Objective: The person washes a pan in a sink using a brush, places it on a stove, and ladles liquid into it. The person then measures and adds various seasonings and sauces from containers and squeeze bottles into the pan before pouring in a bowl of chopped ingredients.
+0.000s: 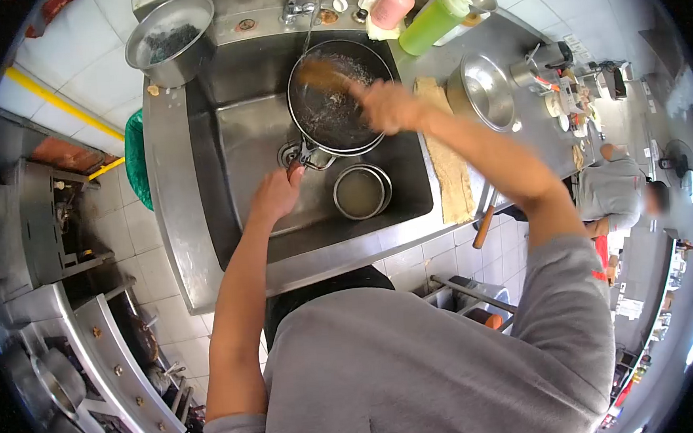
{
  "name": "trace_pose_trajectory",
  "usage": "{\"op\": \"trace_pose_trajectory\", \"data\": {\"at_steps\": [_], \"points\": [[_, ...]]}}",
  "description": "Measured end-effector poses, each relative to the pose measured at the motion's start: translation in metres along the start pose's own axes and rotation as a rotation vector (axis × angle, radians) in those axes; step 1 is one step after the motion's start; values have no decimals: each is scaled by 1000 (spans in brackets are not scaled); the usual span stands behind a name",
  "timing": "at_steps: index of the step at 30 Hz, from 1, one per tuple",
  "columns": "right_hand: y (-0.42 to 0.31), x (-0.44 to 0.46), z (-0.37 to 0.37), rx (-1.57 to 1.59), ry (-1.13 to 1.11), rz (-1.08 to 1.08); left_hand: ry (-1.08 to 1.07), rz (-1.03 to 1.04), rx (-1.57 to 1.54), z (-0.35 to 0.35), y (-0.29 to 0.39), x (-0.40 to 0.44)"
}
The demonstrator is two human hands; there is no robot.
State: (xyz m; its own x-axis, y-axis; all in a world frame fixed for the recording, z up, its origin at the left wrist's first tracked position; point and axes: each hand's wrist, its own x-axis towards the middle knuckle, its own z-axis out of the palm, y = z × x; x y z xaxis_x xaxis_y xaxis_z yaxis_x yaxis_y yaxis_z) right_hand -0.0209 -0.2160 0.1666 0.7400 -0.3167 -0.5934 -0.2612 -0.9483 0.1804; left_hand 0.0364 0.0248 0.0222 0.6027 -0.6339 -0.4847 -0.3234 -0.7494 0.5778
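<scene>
Gripping handle (294,170) with left hand (277,194), right hand (390,107) over pan (314,117)

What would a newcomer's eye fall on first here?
The dark pan at the sink's far side, its handle in the left hand, while the right hand holds a blurred brown tool over it. Next, the green bottle beyond the sink's right corner, near a pink bottle.

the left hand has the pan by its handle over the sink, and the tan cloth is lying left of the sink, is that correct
The cloth's side is wrong: in the head view, the tan cloth lies right of the sink. The left hand does have the pan by its handle over the sink.
</scene>
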Motion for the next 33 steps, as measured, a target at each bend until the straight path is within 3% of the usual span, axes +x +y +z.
{"op": "trace_pose_trajectory", "data": {"at_steps": [1, 3, 5, 6, 7, 9, 11, 13, 15, 17, 18, 19, 21, 22, 23, 24, 25, 28, 33], "points": [[-16, -12, 8, 105, -87, -121, 2, 5, -1, 1, 0, 2], [-40, -44, 17, 309, -480, -1, -61, 18, -83, 8, -9, 9], [-7, -30, 68, 90, -359, -14, -16, 75, -66, 27, -25, 16], [17, -4, 96, -19, -269, 113, 32, 141, -51, 31, -29, 19], [29, 14, 88, -12, -265, 115, 32, 145, -43, 26, -24, 16], [41, 37, 76, 201, 159, 276, -128, -17, -219, 11, -3, 3], [14, 28, 58, 185, 291, 93, -154, -40, -254, 2, 11, -2], [2, 19, 64, 625, 10, -136, -174, -68, -286, 2, 8, 1], [14, -9, 82, 385, -62, -280, -178, -61, -292, 15, -4, 12], [33, -43, 49, 449, -383, -194, -177, -64, -276, 12, 0, 4], [44, -36, 49, 585, -499, -133, -174, -62, -269, 11, 4, 2], [44, -24, 50, 776, -542, -203, -174, -51, -257, 11, 4, 1], [27, -3, 49, 1266, -332, -249, -196, -32, -287, 11, 4, 2], [17, 23, 55, 1678, -258, -223, -191, -29, -278, 11, 5, 3], [7, 47, 59, 2086, -173, -192, -183, -35, -287, 11, 6, 3], [-8, 44, 48, 2285, -95, -64, -173, -43, -299, 10, 6, 4], [-19, 40, 49, 2112, -57, -52, -166, -45, -292, 10, 6, 3], [-18, -4, 60, 1602, -378, -195, -191, -48, -334, 11, 10, 1], [-8, 36, 45, 1794, -129, -101, -174, -34, -370, 22, 12, -1]]}}
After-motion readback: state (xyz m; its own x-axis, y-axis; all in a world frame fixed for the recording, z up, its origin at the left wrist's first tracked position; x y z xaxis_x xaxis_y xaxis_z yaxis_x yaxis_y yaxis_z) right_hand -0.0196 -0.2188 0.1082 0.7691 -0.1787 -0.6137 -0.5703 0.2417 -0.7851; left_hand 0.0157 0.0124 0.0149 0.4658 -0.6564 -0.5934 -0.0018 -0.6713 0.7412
